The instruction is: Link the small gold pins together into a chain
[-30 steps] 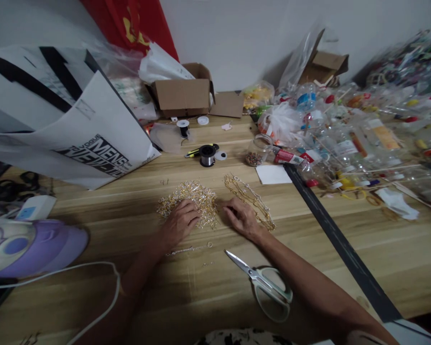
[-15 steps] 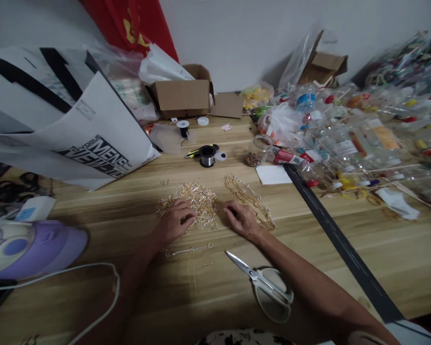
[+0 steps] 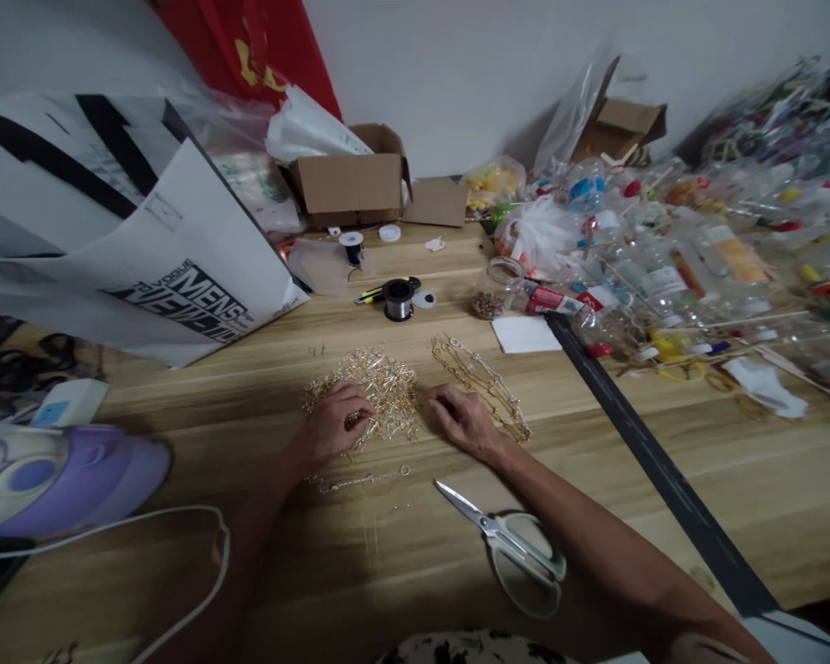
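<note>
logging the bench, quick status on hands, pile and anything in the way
Left hand at pile's near-left side, grip unclear. Right hand between pile and chains, grip unclear. Scissors nearby, clear of both hands.

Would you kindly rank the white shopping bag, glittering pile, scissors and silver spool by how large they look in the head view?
Largest to smallest:
1. White shopping bag
2. Scissors and pile: too close to rank, as the left hand partly covers the pile
3. Silver spool
</note>
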### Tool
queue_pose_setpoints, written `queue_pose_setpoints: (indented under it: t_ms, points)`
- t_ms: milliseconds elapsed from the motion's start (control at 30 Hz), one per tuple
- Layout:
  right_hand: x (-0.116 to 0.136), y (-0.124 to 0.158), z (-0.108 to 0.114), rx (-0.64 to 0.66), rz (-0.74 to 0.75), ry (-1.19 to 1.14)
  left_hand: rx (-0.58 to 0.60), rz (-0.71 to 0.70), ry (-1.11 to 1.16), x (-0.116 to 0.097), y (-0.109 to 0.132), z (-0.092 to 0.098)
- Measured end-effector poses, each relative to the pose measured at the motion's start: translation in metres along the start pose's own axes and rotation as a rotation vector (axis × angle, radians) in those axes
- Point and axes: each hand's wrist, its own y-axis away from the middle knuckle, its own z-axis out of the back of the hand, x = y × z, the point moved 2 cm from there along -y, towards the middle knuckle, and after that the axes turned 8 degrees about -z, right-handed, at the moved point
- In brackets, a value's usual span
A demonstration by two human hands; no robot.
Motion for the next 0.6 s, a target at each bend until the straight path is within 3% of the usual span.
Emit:
queue_pose_setpoints:
  t_ms: [600]
  points:
    - [0.001,-0.001,0.0,0.013,0.023,0.009,0.038,0.048,-0.035,-0.013,-0.006,-0.008]
